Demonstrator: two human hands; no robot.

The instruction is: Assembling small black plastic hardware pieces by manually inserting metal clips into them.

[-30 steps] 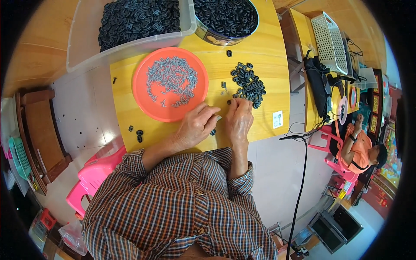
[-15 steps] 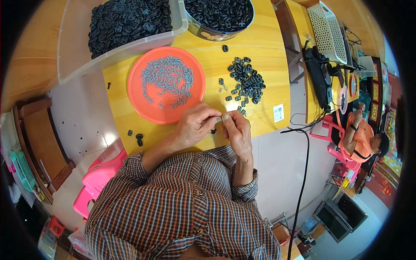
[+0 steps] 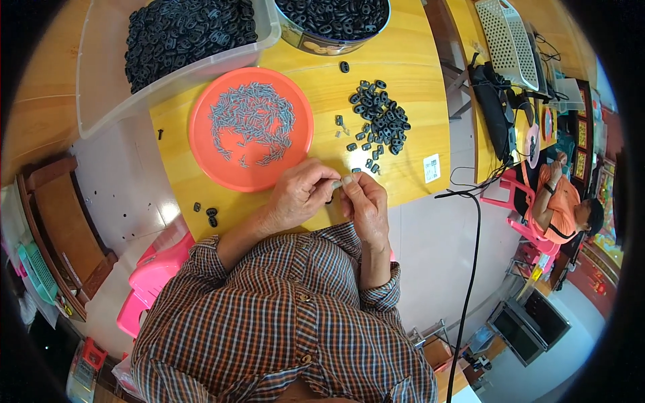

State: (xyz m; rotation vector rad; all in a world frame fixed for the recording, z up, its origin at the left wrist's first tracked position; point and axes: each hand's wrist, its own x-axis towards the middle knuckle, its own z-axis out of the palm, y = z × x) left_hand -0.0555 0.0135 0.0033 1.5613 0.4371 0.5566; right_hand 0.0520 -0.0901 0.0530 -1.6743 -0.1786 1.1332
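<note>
My left hand (image 3: pixel 300 195) and my right hand (image 3: pixel 366 205) meet at the near edge of the table, thumbs and fingers pinched together at the tips. What they pinch is too small and too covered to name; a bit of black shows between the hands. Just beyond my left hand lies a round orange-red plate (image 3: pixel 252 177) with many small grey metal pins (image 3: pixel 252 114) on it. A pile of small black oval pieces with two holes (image 3: pixel 384 121) lies beyond my right hand, with a few loose ones nearer to it.
At the far left stands a translucent plastic bin (image 3: pixel 107 101) full of black pieces, beside a round tin (image 3: pixel 329 47) of them. Two or so black pieces (image 3: pixel 212 216) lie at the near left. A black cable (image 3: pixel 474 269) hangs at right; another person (image 3: pixel 564 208) sits beyond it.
The view has shifted slightly, so the table things sit a little further left and up. Both hands keep nearly the same pinched pose.
</note>
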